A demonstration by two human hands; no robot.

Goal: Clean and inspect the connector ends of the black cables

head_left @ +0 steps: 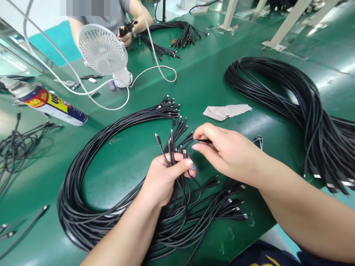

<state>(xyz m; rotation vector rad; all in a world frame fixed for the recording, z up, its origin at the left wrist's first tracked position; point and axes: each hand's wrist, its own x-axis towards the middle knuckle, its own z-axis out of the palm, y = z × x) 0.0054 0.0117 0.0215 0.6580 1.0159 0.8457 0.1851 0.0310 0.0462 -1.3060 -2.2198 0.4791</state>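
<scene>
My left hand is closed around several black USB cables, their plugs standing up above the thumb and fingers. One plug with a bare metal end sits by the thumb tip. To the right, my right hand pinches a thin black thing between thumb and fingertips; most of it is hidden in the palm, so its kind is unclear. Below and around my left hand lies a large looped bundle of black cables on the green table. Its plug ends fan out both behind and right of the hand.
Another coiled cable bundle lies at the right, near a crumpled pale cloth. A white fan and a spray can stand back left. Loose cables lie at left. Across the table, a person's hand holds cable ends.
</scene>
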